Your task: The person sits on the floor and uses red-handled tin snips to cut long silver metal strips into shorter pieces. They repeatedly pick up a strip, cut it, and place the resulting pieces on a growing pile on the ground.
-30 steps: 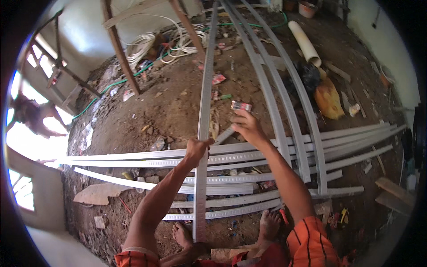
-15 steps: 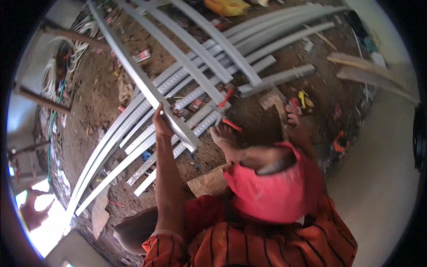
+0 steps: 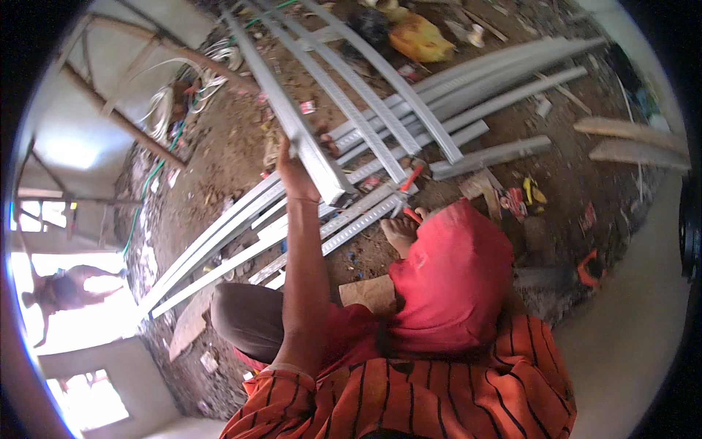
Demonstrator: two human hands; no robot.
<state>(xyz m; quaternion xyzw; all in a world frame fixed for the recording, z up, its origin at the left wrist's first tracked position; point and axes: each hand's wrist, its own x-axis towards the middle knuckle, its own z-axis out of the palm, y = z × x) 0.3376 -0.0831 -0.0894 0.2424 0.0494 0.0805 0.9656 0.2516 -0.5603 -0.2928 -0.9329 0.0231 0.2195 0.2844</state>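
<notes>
My left hand is wrapped around a long silver metal channel, near its close end. The channel slants away to the far left, raised above other metal strips. My right hand does not show; my red-clothed knee fills the area where its arm was. Red-handled snips lie on the ground by my bare foot, partly covered by the knee and the metal.
Several silver metal profiles lie crossed on the dirt floor. Wooden planks and an orange-handled tool lie by the right wall. A yellow bag sits at the back. Another person is in the bright doorway.
My left hand has lifted the channel's near end a little and shifted it rightward in view. My right hand, earlier near a red packet beyond my knee, has gone out of sight. The view has turned left.
</notes>
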